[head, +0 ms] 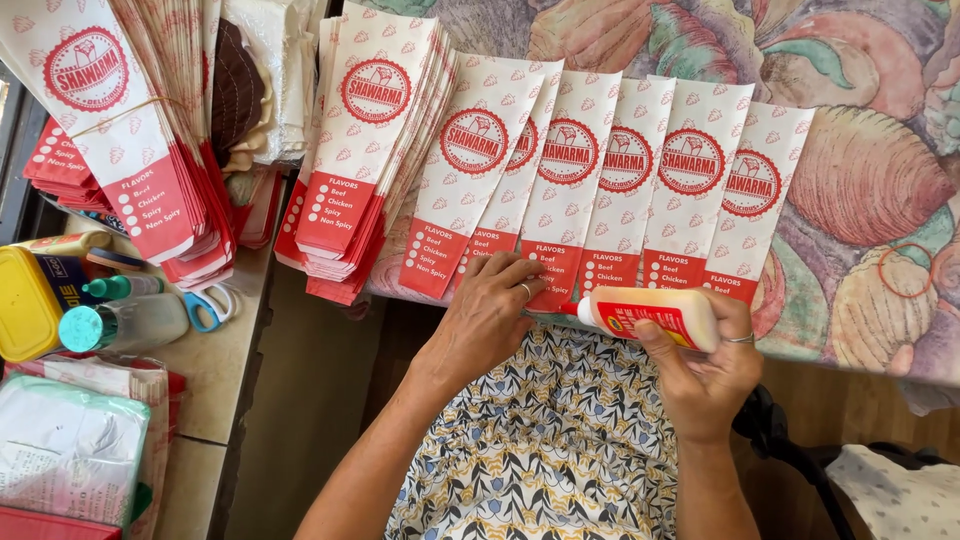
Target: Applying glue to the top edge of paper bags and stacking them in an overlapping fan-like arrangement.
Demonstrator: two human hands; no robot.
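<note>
Right hand grips glue bottle, long axis horizontal, nozzle toward 9 o'clock; left hand presses flat on sleeves.

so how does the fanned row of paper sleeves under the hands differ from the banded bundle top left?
The fanned row lies flat on the floral cloth, each sleeve overlapping the next; the banded bundle is stacked thick.
The row is loose, with the left hand pressing its lower edge; the bundle has a rubber band around it and is untouched.
The right hand holds a glue bottle at the row, not the bundle.
Both are white and red with a round emblem.
</note>
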